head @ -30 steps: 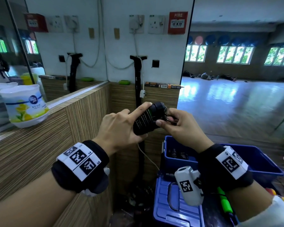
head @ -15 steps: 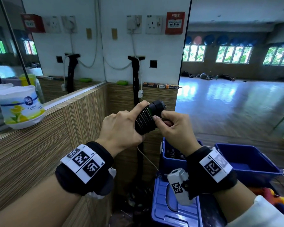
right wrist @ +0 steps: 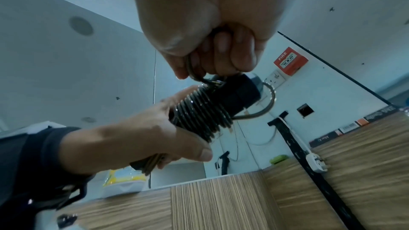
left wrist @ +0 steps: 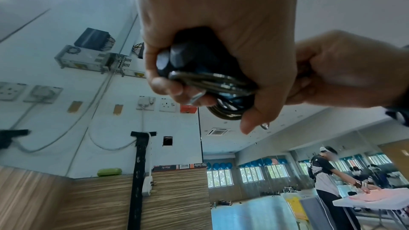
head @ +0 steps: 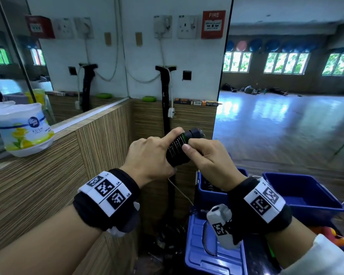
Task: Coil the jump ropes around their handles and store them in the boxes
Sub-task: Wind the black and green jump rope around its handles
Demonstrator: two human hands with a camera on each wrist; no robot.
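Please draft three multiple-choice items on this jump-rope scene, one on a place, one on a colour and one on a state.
1. Where is the air freshener tub?
A. on the wooden ledge by the mirror
B. inside a box
C. on the floor

2. What colour are the storage boxes?
A. red
B. blue
C. white

3. How is the jump rope now?
A. lying loose on the floor
B. packed in a box
C. coiled round its handles, in both hands

Answers:
1 A, it stands on the ledge at the left.
2 B, both open boxes are blue.
3 C, the left hand grips the bundle and the right hand pinches the rope's end.
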